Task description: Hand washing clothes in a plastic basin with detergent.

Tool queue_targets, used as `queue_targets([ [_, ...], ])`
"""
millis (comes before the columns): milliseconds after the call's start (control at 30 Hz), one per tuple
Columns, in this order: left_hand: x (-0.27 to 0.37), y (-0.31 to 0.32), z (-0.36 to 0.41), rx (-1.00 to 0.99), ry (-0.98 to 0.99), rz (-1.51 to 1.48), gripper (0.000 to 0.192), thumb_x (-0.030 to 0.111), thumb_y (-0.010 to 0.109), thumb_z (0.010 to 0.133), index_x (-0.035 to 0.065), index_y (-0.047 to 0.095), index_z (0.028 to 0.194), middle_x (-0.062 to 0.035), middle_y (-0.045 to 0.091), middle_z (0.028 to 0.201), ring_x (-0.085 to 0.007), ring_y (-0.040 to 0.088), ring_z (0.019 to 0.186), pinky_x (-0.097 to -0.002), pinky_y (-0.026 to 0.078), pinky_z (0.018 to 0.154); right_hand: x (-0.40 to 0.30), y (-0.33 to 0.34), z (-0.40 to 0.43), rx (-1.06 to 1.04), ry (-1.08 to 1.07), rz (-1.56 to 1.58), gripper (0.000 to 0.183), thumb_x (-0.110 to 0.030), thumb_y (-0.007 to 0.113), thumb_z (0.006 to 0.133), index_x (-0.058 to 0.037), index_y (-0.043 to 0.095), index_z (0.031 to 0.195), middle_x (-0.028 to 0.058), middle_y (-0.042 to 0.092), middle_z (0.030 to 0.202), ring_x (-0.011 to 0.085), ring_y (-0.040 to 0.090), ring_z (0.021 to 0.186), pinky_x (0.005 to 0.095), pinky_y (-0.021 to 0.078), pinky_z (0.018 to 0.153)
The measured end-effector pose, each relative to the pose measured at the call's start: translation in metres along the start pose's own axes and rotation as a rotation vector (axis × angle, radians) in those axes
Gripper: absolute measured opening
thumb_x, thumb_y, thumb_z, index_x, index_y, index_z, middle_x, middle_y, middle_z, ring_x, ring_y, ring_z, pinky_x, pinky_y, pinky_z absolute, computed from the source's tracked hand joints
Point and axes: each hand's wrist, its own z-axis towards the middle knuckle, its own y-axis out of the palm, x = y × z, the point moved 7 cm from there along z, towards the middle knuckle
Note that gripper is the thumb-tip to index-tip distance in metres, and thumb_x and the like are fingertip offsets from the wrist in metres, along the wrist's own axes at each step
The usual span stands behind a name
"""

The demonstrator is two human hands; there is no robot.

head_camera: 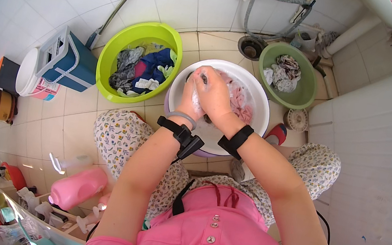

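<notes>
My left hand [189,99] and my right hand [214,91] are pressed together over a white basin [252,136], fingers closed around a dark wet cloth [204,79]. Only small bits of that cloth show between and beside the hands. White suds cling to my left wrist and fingers. Beneath and to the right, a pink garment [240,104] lies in foamy water inside the basin. A grey band and a black strap circle my left wrist; another black strap is on my right one.
A lime-green tub [99,82] with wet clothes stands left of the basin, a darker green basin [303,102] with clothes at right. Near the wall are a floor drain [251,48] and a blue bucket [79,64]. A pink detergent bottle [78,187] lies at lower left.
</notes>
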Motion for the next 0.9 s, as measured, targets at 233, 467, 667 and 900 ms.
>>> queue_targets([
  [233,-0.003,0.002,-0.004,0.27,-0.008,0.274,0.034,0.038,0.046,0.096,0.0089,0.055,0.111,-0.0034,0.06,0.098,-0.0181,0.06,0.09,-0.034,0.049,0.075,0.025,-0.027,0.011,0.13,0.08,-0.025,0.019,-0.009,0.059,0.089,-0.0034,0.059,0.107,0.0168,0.054,0.105,0.033,0.055,0.098,0.0351,0.0448,0.088],
  [467,-0.02,-0.012,-0.001,0.317,-0.095,0.196,0.055,0.052,0.039,0.098,0.0025,0.057,0.113,-0.0057,0.062,0.098,-0.0219,0.06,0.09,-0.0344,0.049,0.079,0.017,-0.02,0.008,0.183,0.13,0.053,0.015,-0.017,0.059,0.09,-0.0039,0.058,0.096,0.0185,0.062,0.096,0.0359,0.058,0.091,0.0379,0.0472,0.079],
  [667,0.02,0.025,-0.017,0.094,0.059,0.318,0.026,0.026,0.064,0.089,0.0035,0.06,0.1,-0.0047,0.061,0.095,-0.0133,0.058,0.082,-0.0263,0.045,0.071,0.053,-0.032,0.015,0.21,0.76,0.913,0.02,-0.016,0.049,0.098,-0.0077,0.056,0.115,0.0062,0.059,0.106,0.0172,0.056,0.092,0.0331,0.0484,0.078],
  [900,0.02,0.026,-0.015,-0.015,-0.036,-0.072,0.023,-0.002,0.048,0.071,0.0005,0.056,0.092,-0.0095,0.059,0.099,-0.0249,0.056,0.095,-0.0393,0.046,0.089,0.061,-0.046,-0.002,-0.003,0.786,0.874,0.029,-0.013,0.047,0.098,-0.0164,0.049,0.126,0.0078,0.053,0.113,0.0229,0.055,0.099,0.0392,0.0509,0.076],
])
